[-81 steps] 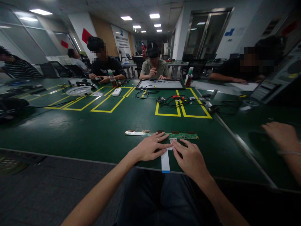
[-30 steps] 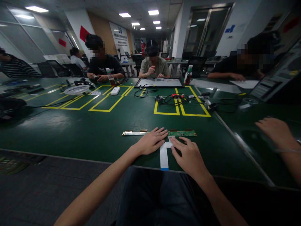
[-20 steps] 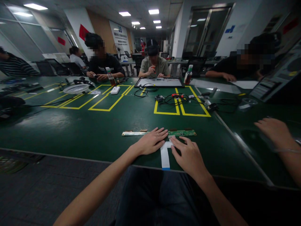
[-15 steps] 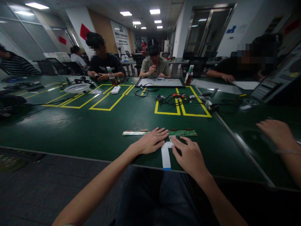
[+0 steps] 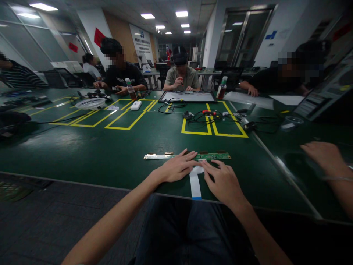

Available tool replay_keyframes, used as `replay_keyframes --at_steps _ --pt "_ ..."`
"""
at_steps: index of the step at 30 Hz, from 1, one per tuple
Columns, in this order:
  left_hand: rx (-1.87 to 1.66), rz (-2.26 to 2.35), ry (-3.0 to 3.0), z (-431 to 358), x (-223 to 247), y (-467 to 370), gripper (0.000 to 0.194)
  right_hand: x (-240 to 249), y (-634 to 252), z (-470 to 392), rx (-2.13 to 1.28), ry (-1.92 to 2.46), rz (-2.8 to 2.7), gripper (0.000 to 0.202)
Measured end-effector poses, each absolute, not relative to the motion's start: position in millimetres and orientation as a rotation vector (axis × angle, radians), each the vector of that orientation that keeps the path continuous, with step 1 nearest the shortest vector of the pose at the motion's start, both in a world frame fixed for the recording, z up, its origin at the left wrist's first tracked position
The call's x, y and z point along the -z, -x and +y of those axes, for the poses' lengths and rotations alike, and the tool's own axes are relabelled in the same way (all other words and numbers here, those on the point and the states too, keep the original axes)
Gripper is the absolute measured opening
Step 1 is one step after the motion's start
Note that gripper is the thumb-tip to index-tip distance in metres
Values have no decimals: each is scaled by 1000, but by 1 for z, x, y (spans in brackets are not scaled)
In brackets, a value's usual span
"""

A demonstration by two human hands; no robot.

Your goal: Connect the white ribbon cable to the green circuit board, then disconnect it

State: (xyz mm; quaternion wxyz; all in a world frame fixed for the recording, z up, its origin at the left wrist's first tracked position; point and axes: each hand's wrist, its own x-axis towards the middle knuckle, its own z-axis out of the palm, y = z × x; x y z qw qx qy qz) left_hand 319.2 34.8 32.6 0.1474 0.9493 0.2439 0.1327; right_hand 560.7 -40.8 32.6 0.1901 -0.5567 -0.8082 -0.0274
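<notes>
A long, narrow green circuit board (image 5: 216, 156) lies crosswise on the table, its left part pale and bright. My left hand (image 5: 179, 166) rests open over the board's middle, fingers stretched out to the right. One of its fingers reaches the white connector (image 5: 202, 161) on the board's near edge. My right hand (image 5: 223, 180) is open too, its fingertips touching the connector area from the near side. A white flat ribbon cable (image 5: 195, 184) with a blue end runs from under the fingers to the table's front edge. The fingers hide part of the cable's upper end.
Beyond the board lie black cables with a red-handled tool (image 5: 206, 112), and a white box (image 5: 136, 105). Two bottles (image 5: 222, 88) stand farther back. At right, another person's hand (image 5: 322, 156) rests on the table. Several people sit around it.
My left hand's finger has extended right onto the connector, beside my right fingertips. The ribbon cable and my right hand have shifted slightly. The board stays put.
</notes>
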Motion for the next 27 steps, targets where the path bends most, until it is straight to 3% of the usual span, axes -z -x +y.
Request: replay_keyframes --at_steps 7,18,27 --pt "-318 664 -2736 36 -31 -319 54 -33 -564 -37 47 1563 -2272 42" --pt "-362 645 -2753 33 -32 -319 50 -29 -571 -36 -56 1483 -2209 39" --pt "-305 774 -2723 23 -38 -314 49 -18 -614 -43 71 1614 -1998 30"
